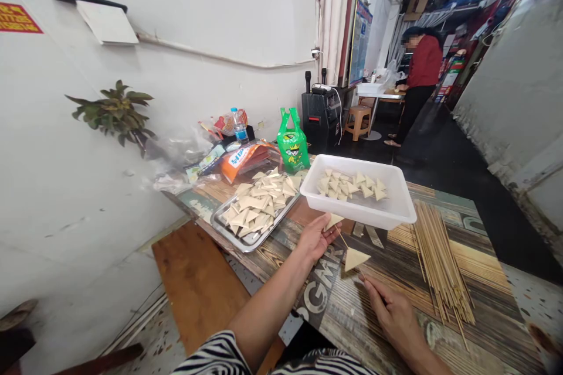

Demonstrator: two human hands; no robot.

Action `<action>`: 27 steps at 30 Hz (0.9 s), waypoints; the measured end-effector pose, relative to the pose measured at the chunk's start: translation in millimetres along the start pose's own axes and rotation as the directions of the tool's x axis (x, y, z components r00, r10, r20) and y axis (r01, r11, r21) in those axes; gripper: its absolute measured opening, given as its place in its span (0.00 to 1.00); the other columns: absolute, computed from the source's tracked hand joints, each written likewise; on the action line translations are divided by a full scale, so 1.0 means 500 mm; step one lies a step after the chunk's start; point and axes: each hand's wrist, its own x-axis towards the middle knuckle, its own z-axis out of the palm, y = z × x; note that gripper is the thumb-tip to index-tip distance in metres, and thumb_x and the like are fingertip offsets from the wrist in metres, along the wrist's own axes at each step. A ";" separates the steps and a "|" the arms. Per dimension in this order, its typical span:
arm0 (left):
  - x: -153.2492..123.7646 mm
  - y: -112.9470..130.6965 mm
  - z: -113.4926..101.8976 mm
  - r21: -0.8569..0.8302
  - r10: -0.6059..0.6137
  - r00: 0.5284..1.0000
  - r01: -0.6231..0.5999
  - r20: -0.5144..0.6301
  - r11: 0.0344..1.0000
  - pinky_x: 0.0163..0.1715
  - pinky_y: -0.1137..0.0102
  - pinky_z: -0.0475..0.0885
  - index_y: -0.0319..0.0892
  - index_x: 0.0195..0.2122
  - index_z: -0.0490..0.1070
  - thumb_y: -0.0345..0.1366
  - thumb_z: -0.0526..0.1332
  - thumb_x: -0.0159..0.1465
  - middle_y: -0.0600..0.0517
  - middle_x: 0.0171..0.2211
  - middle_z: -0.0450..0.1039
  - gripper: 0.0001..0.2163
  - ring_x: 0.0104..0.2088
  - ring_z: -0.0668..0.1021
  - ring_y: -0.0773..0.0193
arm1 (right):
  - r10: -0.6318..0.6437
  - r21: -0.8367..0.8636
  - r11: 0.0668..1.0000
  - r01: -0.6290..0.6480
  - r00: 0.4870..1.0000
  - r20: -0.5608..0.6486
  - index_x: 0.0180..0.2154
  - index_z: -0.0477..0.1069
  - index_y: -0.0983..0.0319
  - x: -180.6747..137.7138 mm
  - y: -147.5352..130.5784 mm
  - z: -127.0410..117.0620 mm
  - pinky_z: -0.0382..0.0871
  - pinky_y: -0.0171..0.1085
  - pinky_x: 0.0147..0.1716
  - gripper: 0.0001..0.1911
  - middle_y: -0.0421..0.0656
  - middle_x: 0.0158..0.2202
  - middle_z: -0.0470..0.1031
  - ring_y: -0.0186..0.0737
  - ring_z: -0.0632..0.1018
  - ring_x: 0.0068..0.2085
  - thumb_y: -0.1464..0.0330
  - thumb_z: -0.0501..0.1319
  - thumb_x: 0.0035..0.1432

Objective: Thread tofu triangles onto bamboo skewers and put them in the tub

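My right hand (389, 307) pinches the lower end of a thin wooden skewer (342, 238) above the table. One pale triangular tofu piece (355, 259) is threaded on that skewer, partway along it. At the skewer's far tip, my left hand (317, 238) has its fingers closed on another tofu triangle (333, 221). To the left of that hand, a metal tray (246, 245) bears a heap of loose tofu triangles (259, 202). Beyond my hands stands a white plastic tub (365, 214) with several triangles (349, 184) inside.
A bundle of bare skewers (442, 263) lies on the table's right side. Behind the tray are a green bag (293, 149), an orange packet (246, 158) and a water bottle (240, 126). A person in red (424, 64) stands at a far table, past a black speaker (323, 117).
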 end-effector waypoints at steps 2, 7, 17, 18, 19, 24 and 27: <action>-0.002 -0.001 0.002 -0.001 -0.005 1.000 0.005 0.004 1.000 0.32 0.72 0.74 0.35 0.36 0.69 0.33 0.63 0.54 0.44 0.35 0.74 0.10 0.34 0.77 0.63 | 0.000 0.001 1.000 0.000 1.000 -0.007 0.40 0.74 0.61 0.000 0.001 0.001 0.71 0.36 0.42 0.17 0.44 0.40 0.77 0.41 0.77 0.41 0.61 0.51 0.58; -0.006 0.001 0.005 0.006 -0.014 1.000 0.014 0.023 1.000 0.32 0.72 0.74 0.35 0.36 0.70 0.33 0.62 0.55 0.45 0.35 0.74 0.09 0.33 0.77 0.63 | -0.005 -0.001 1.000 0.005 1.000 -0.006 0.40 0.74 0.60 0.000 -0.002 -0.001 0.72 0.35 0.41 0.16 0.44 0.39 0.77 0.41 0.77 0.40 0.62 0.51 0.58; -0.004 0.007 0.004 -0.030 0.006 1.000 -0.007 -0.028 1.000 0.33 0.72 0.74 0.35 0.36 0.69 0.30 0.61 0.56 0.45 0.33 0.75 0.07 0.34 0.78 0.62 | -0.018 -0.004 1.000 0.018 1.000 0.019 0.42 0.73 0.59 0.002 -0.002 -0.004 0.71 0.37 0.43 0.16 0.43 0.41 0.76 0.41 0.77 0.42 0.63 0.52 0.58; -0.003 0.007 0.004 -0.029 0.006 0.999 -0.007 -0.039 1.000 0.33 0.72 0.74 0.35 0.36 0.69 0.30 0.61 0.56 0.45 0.33 0.75 0.07 0.34 0.78 0.62 | -0.019 -0.004 1.000 0.020 1.000 0.022 0.42 0.73 0.60 0.002 -0.003 -0.005 0.71 0.37 0.43 0.16 0.43 0.41 0.76 0.41 0.77 0.42 0.63 0.51 0.58; -0.003 0.008 0.004 -0.026 0.005 0.999 -0.007 -0.049 1.000 0.33 0.72 0.74 0.35 0.35 0.69 0.29 0.60 0.56 0.45 0.33 0.75 0.06 0.33 0.78 0.63 | -0.023 -0.003 1.000 0.023 0.999 0.024 0.42 0.73 0.60 0.002 -0.003 -0.005 0.71 0.38 0.43 0.16 0.44 0.41 0.76 0.41 0.77 0.42 0.63 0.51 0.59; 0.000 0.010 0.001 -0.007 0.008 0.998 -0.009 -0.070 1.000 0.33 0.72 0.74 0.35 0.35 0.70 0.29 0.60 0.56 0.46 0.32 0.75 0.05 0.31 0.77 0.65 | -0.039 -0.005 0.999 0.039 0.999 0.028 0.42 0.73 0.61 0.000 -0.005 -0.006 0.70 0.39 0.44 0.16 0.44 0.42 0.76 0.42 0.76 0.43 0.63 0.51 0.58; 0.002 0.013 -0.001 -0.021 0.007 0.996 -0.009 -0.092 1.000 0.33 0.72 0.74 0.36 0.34 0.70 0.29 0.61 0.56 0.47 0.32 0.74 0.05 0.31 0.77 0.65 | -0.038 -0.001 0.999 0.038 0.999 0.035 0.42 0.73 0.61 -0.003 -0.004 -0.007 0.70 0.39 0.45 0.16 0.44 0.42 0.75 0.42 0.76 0.43 0.63 0.52 0.58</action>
